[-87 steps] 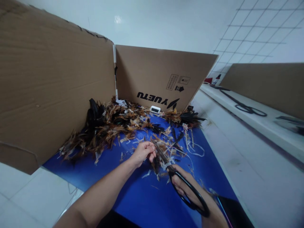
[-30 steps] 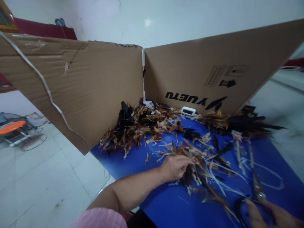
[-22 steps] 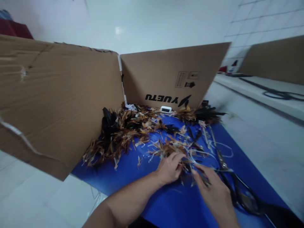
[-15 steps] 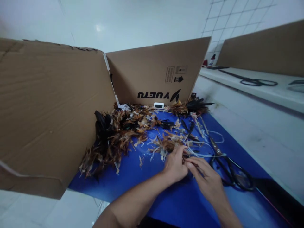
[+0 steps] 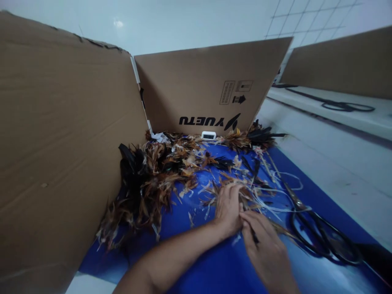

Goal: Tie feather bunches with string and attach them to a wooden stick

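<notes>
My left hand is closed, its fingers curled over brown feathers on the blue mat. Close against it, my right hand pinches with thumb and fingers. A slim dark piece, which looks like a feather, shows between its fingers. The fingertips meet and partly hide what is between them. To the right lie big black-handled scissors, blades pointing away from me. Loose white string is strewn between my hands and the scissors.
Heaps of brown and black feathers cover the mat's left and back. Cardboard panels stand at the left and back, with a small white digital device by the back one. Another pair of scissors lies on the right ledge.
The view has shifted slightly, bringing the scissors nearer. My left hand has flattened more over the feathers; my right hand has turned and come lower beside it.
</notes>
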`<state>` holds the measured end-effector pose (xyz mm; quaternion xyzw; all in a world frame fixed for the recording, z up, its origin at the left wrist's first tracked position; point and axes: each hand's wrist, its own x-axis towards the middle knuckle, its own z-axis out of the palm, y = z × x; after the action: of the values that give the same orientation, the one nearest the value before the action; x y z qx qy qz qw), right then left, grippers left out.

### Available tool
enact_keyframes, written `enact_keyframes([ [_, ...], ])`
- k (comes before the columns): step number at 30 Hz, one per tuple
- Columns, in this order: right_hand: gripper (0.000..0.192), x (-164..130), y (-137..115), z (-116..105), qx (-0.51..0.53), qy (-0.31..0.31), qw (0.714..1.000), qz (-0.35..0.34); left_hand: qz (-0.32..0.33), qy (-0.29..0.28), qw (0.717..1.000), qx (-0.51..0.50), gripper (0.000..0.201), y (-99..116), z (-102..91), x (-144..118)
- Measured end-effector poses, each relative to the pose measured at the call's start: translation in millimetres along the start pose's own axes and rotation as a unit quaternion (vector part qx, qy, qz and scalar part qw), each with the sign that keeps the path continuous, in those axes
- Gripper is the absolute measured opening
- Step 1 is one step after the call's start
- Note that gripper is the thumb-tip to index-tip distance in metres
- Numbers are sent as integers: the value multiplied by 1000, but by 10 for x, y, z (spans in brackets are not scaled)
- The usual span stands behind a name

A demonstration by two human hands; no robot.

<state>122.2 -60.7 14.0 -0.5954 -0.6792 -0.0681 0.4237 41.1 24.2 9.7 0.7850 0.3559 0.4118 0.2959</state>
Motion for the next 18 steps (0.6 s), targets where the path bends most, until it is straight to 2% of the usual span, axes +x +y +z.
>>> enact_keyframes([
  [7, 26, 118, 23, 228, -54, -18, 998, -2, -26, 37, 999, 13, 59, -182, -102, 55],
  [14, 16, 174, -51, 319, -54, -8, 998, 9, -41, 36, 998, 21, 62, -369, -29, 68],
  [18, 21, 203, -32, 322, -69, -14, 997, 26, -39, 32, 998, 32, 64, -389, 4, 57],
])
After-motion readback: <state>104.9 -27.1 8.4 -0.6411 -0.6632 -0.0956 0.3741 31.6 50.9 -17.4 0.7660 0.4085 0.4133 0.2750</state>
